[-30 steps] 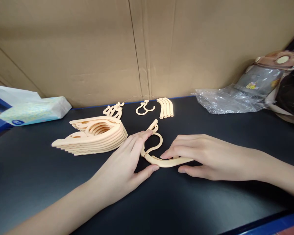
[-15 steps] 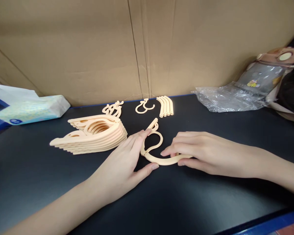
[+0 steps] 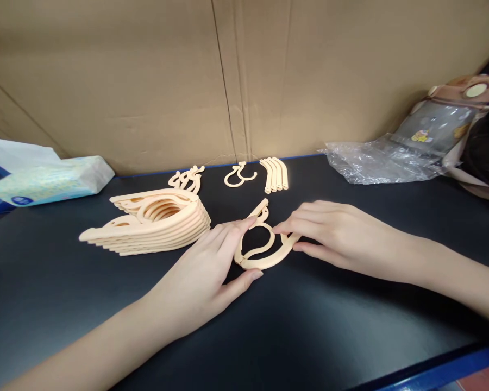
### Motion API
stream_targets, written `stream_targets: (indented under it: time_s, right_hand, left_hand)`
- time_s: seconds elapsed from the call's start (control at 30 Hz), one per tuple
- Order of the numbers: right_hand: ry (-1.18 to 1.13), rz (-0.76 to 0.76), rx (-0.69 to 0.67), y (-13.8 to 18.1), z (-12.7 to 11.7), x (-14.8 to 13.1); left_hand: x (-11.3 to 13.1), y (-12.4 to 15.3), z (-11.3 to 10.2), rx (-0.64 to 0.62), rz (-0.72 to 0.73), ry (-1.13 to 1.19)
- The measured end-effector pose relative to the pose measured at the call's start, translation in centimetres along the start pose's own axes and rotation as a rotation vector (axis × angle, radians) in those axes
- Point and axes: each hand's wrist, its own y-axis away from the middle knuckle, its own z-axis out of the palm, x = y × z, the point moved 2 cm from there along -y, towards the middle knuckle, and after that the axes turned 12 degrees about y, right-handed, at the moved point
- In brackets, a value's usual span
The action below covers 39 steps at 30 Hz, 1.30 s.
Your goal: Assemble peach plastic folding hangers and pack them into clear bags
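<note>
A cream plastic folding hanger (image 3: 269, 260) lies on the dark table between my hands, its two arms bent at the joint with a curved hook-like loop inside. My left hand (image 3: 212, 263) grips the joint side, fingers along one arm and thumb by the lower edge. With its fingers and thumb, my right hand (image 3: 330, 233) pinches the end of the other arm, partly hiding it. Left of my left hand sits a stack of folded hangers (image 3: 163, 228) of the same colour.
Loose hooks (image 3: 187, 178) lie behind the stack, with two more hooks (image 3: 239, 176) and several curved strips (image 3: 274, 175) to their right. A tissue pack (image 3: 52, 179) is at the left. Clear plastic wrap (image 3: 354, 163) and a bottle (image 3: 440, 122) stand at the right, before a cardboard wall (image 3: 146, 81).
My right hand has moved up and leftward, swinging its hanger arm closer to the other arm. The left hand has stayed nearly in place at the joint.
</note>
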Motion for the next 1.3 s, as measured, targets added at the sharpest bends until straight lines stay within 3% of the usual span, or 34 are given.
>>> stream_targets:
  time_s: [0.33, 0.53, 0.8, 1.0, 1.17, 1.3]
  right_hand:
    - [-0.032, 0.000, -0.018, -0.1, 0.0, 0.0]
    - [-0.055, 0.013, -0.014, -0.2, 0.3, 0.3]
    - [0.133, 0.110, 0.054, -0.1, 0.3, 0.7]
    - [0.010, 0.091, 0.063, -0.1, -0.1, 0.0]
    - [-0.126, 0.145, -0.010, -0.1, -0.1, -0.1]
    - [-0.275, 0.045, -0.070, -0.2, 0.1, -0.6]
  left_hand:
    - [0.3, 0.1, -0.1, -0.014, 0.046, 0.021]
    - [0.5, 0.1, -0.4, -0.087, 0.136, 0.073]
    - [0.3, -0.2, 0.0, 0.010, 0.108, -0.002]
    - [-0.1, -0.1, 0.1, 0.022, 0.072, 0.003]
    - [-0.4, -0.1, 0.2, 0.022, 0.049, 0.018]
    - [-0.3, -0.2, 0.2, 0.020, 0.059, 0.033]
